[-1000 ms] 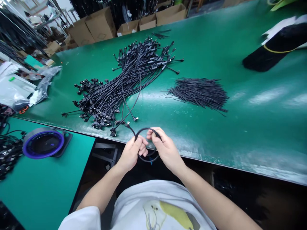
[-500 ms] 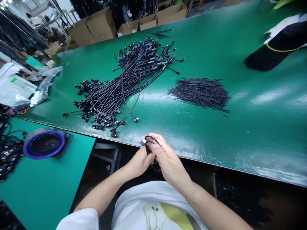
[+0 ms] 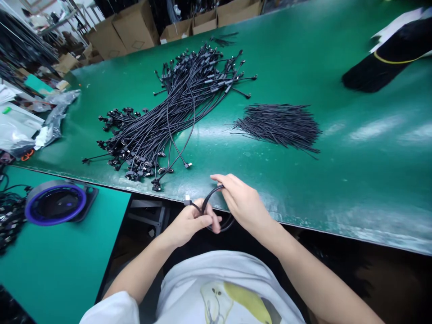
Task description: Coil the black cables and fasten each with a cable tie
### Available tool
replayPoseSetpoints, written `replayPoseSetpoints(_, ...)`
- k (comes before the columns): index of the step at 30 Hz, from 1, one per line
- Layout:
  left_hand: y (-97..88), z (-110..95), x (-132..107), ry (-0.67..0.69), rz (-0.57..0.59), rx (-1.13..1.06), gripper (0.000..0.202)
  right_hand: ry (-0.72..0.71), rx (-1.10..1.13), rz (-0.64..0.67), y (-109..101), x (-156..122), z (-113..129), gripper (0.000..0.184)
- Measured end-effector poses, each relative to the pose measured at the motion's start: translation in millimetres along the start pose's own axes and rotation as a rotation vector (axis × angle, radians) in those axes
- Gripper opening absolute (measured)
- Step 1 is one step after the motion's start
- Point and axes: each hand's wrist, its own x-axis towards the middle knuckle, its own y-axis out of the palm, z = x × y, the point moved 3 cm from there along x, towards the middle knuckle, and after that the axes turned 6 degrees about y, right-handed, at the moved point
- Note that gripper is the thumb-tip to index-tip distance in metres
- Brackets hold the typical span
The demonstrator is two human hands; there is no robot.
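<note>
A black cable (image 3: 208,198) with a pale metal plug at one end is bent into a loop between my hands, over the table's front edge. My left hand (image 3: 194,221) is closed round it near the plug, which sticks out to the upper left. On the loop's right side, the fingers of my right hand (image 3: 241,195) are bent over the cable and grip it. Beyond them lies a large pile of black cables (image 3: 175,112) with connectors at both ends. To its right is a flat bundle of thin black ties (image 3: 278,126).
The green table (image 3: 337,189) runs across the view. A black bundle with a yellow band (image 3: 378,67) lies at the right. At the lower left, a round purple-rimmed device (image 3: 56,203) sits on another green surface. Cardboard boxes (image 3: 135,29) stand behind; plastic bags (image 3: 56,117) lie left.
My hands have moved apart, the right one up and to the right. The cable loop between them has widened and shows more clearly. The view has shifted slightly.
</note>
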Motion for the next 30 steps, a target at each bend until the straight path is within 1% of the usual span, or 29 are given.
replayPoseSetpoints(2, 1.4, 0, 0, 0.002, 0.013, -0.054, 0.038, 0.174, 0.287, 0.082, 1, 1, 1, 0.025)
replayPoseSetpoints(3, 2.1, -1, 0, 0.002, 0.02, -0.034, 0.042, 0.271, 0.437, 0.108, 4, 1, 1, 0.02)
replayPoseSetpoints(5, 2.8, 0, 2, -0.018, 0.036, 0.097, 0.044, 0.425, 0.692, 0.098, 12, -2, 2, 0.013)
replayPoseSetpoints(7, 2.5, 3, 6, -0.058, 0.075, 0.291, 0.044, 0.487, 0.816, 0.057, 22, -8, 4, 0.011)
replayPoseSetpoints(8, 2.1, 5, 7, -0.09, 0.111, 0.375, 0.045, 0.482, 0.823, 0.053, 27, -12, 6, 0.01)
replayPoseSetpoints(10, 2.4, 12, 8, -0.156, 0.226, 0.473, 0.045, 0.385, 0.773, 0.058, 34, -22, 12, 0.011)
replayPoseSetpoints(13, 6.1, 18, 5, -0.217, 0.422, 0.459, 0.045, 0.16, 0.708, 0.049, 36, -36, 19, 0.02)
replayPoseSetpoints(14, 8.1, 18, 4, -0.21, 0.473, 0.437, 0.045, 0.124, 0.718, 0.053, 34, -39, 21, 0.021)
replayPoseSetpoints(15, 10.2, 17, 4, -0.2, 0.514, 0.412, 0.046, 0.129, 0.752, 0.066, 33, -40, 21, 0.021)
replayPoseSetpoints(17, 14.0, 13, 4, -0.178, 0.556, 0.37, 0.048, 0.229, 0.891, 0.122, 29, -37, 20, 0.02)
replayPoseSetpoints(19, 17.9, 8, 4, -0.185, 0.56, 0.296, 0.051, 0.343, 1.071, 0.162, 24, -30, 21, 0.021)
replayPoseSetpoints(21, 23.0, 6, 3, -0.253, 0.552, 0.108, 0.056, 0.397, 1.202, 0.196, 20, -22, 24, 0.019)
replayPoseSetpoints(23, 28.9, 9, 0, -0.36, 0.526, -0.157, 0.057, 0.412, 1.243, 0.24, 18, -15, 28, 0.011)
replayPoseSetpoints(24, 31.3, 12, -2, -0.405, 0.499, -0.276, 0.057, 0.419, 1.238, 0.259, 18, -13, 29, 0.013)
replayPoseSetpoints(25, 33.2, 16, -3, -0.435, 0.466, -0.365, 0.058, 0.423, 1.225, 0.27, 18, -11, 30, 0.021)
replayPoseSetpoints(27, 34.4, 23, -4, -0.421, 0.397, -0.446, 0.059, 0.425, 1.184, 0.275, 17, -7, 29, 0.037)
replayPoseSetpoints(28, 33.9, 25, -4, -0.389, 0.363, -0.446, 0.059, 0.421, 1.161, 0.274, 16, -5, 27, 0.041)
replayPoseSetpoints(30, 31.0, 26, -2, -0.315, 0.297, -0.375, 0.054, 0.411, 1.104, 0.276, 14, -3, 25, 0.04)
